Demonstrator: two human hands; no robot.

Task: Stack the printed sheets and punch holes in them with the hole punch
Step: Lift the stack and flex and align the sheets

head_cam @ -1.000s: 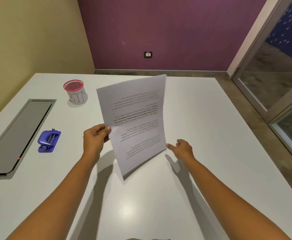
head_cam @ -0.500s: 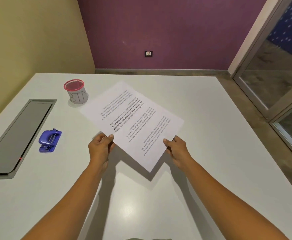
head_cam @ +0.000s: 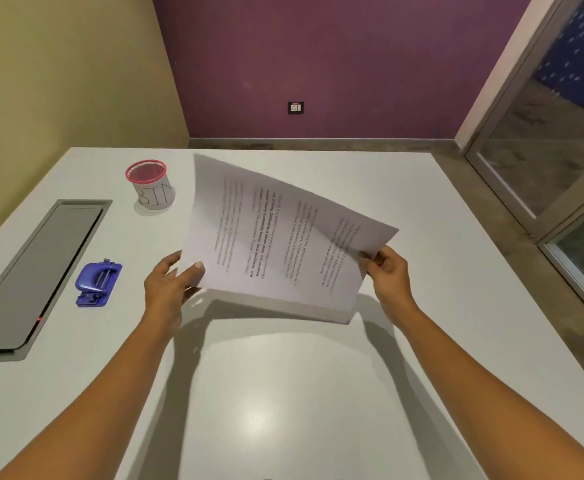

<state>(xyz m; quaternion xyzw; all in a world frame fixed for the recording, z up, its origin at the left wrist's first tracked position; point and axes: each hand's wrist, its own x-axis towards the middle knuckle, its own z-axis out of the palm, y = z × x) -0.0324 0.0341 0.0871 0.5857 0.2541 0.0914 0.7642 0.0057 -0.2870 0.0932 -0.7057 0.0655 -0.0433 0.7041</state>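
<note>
Purple and yellow walls behind. White bench fills the view, with a grey recessed panel along its left side.

Printed sheets are held above bench centre, off the surface and tilted, with a shadow beneath. Number of sheets: cannot tell.

Left hand grips the near-left corner, thumb on top, fingers under. Right hand pinches the right corner.

Red-rimmed cup marked BIN stands at far left. Blue hole punch sits on the bench to the left, well apart from the sheets, untouched.

Judgement: the step in hand is squaring the stack; punching not begun. The next move calls for aligned edges, the stack set down, and one hand freed to fetch the punch.
</note>
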